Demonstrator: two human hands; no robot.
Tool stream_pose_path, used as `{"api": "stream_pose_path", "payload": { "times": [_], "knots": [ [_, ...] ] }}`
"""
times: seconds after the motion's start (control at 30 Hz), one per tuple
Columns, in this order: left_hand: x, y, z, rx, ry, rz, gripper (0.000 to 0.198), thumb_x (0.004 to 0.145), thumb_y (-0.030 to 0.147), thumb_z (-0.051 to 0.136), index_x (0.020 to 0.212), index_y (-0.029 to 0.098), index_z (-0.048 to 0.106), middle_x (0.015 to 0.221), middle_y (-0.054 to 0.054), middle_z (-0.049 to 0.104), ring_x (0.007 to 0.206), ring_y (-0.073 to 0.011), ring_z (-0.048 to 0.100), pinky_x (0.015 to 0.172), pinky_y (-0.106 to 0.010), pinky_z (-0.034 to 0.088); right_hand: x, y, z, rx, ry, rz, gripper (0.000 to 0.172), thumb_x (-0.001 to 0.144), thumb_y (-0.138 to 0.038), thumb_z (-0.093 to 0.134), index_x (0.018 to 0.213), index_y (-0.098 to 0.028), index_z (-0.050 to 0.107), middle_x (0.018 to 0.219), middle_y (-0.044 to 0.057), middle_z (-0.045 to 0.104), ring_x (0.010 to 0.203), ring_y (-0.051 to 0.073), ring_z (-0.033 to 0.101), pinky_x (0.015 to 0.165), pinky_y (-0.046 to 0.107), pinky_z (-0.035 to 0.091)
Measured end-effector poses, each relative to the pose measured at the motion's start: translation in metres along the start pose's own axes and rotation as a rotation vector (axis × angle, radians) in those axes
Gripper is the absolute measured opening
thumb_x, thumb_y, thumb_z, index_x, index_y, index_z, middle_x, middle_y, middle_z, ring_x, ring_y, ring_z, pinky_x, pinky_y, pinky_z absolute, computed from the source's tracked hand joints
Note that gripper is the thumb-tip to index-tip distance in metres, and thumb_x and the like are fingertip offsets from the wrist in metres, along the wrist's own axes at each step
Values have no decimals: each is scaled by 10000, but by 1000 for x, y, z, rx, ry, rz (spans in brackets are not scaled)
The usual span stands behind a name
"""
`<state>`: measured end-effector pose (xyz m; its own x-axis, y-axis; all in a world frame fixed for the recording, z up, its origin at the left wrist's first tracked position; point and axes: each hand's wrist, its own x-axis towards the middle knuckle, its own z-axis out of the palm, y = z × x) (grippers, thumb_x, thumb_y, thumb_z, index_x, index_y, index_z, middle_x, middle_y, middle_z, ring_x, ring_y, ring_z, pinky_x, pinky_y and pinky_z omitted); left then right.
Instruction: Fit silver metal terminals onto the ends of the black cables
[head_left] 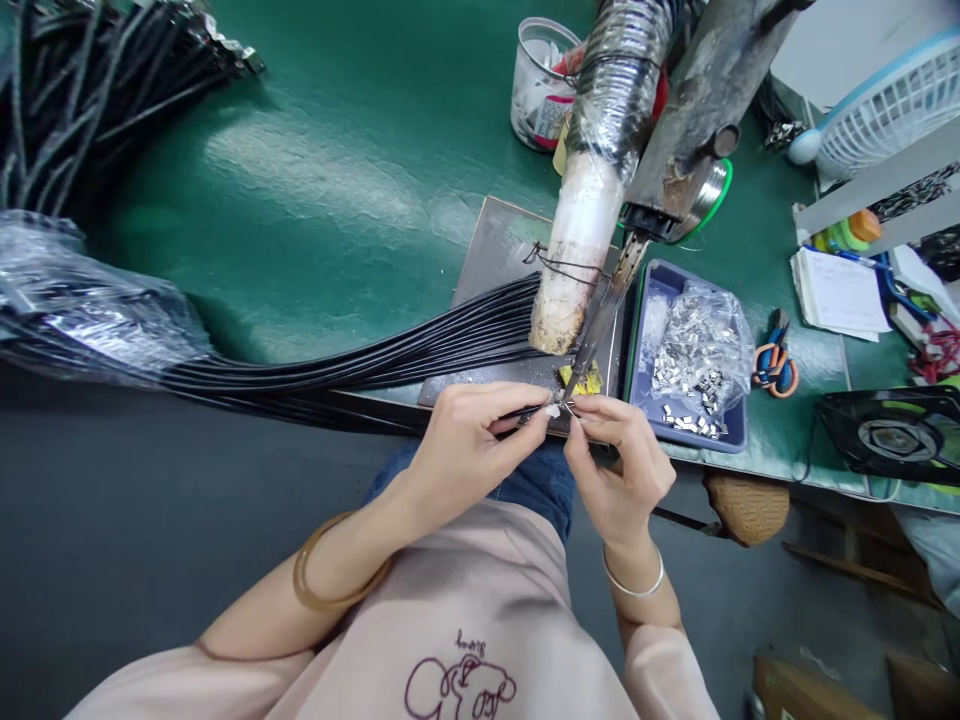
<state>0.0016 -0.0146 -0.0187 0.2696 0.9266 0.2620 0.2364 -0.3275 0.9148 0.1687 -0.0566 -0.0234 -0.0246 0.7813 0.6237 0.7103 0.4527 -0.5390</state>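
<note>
My left hand [476, 440] is closed in a pinch on the end of a black cable [519, 412], with a small pale tip at the fingertips. Close against it, my right hand [624, 455] pinches something too small to make out. Both sets of fingertips meet just under the tip of a soldering iron [613, 295], mounted pointing down; whether the tip touches the work is unclear. Behind the hands, a bundle of black cables [337, 372] runs across a grey board [499, 250]. A yellow sponge-like piece [590, 378] lies by the iron's tip.
A blue tray [741, 425] holds small metal connectors [684, 378] and a plastic bag. Pliers [777, 360] lie right of it. A foil-wrapped duct [596, 180] hangs over the board. Further right are a black fan [896, 435] and a notepad [840, 292]. More cables [82, 100] lie far left.
</note>
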Motion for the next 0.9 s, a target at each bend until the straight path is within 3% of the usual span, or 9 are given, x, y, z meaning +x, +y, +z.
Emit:
{"api": "stream_pose_path", "payload": {
  "times": [0.33, 0.77, 0.83, 0.9],
  "knots": [
    [0, 2, -4, 28, 10, 18, 110, 883, 146, 672, 900, 136, 780, 830, -61, 811, 657, -142, 731, 563, -180, 557, -2, -3, 1, -4, 4, 4, 217, 842, -48, 696, 933, -232, 624, 1059, 64, 764, 895, 173, 761, 767, 308, 671],
    [-3, 4, -4, 20, -128, -5, 150, 878, 98, 596, 806, 130, 723, 624, 27, 642, 509, -58, 455, 478, -171, 355, -3, -4, -4, 16, -66, 1, 188, 874, -57, 668, 930, -225, 604, 1000, 62, 772, 865, 159, 761, 749, 292, 647],
    [-4, 4, -6, -1, -220, 22, 156, 845, 73, 593, 782, 133, 722, 579, 45, 592, 483, -55, 405, 465, -182, 330, -4, -7, -15, 22, -90, 37, 169, 889, -68, 660, 935, -224, 616, 909, 33, 770, 797, 149, 754, 702, 279, 632],
    [-7, 5, -11, -18, -407, 54, 162, 821, 68, 606, 758, 142, 736, 570, 42, 598, 485, -66, 453, 488, -188, 369, -7, -10, -31, 21, -75, 64, 109, 910, -126, 657, 898, -228, 619, 728, -12, 713, 627, 138, 702, 583, 280, 593]
  ]
}}
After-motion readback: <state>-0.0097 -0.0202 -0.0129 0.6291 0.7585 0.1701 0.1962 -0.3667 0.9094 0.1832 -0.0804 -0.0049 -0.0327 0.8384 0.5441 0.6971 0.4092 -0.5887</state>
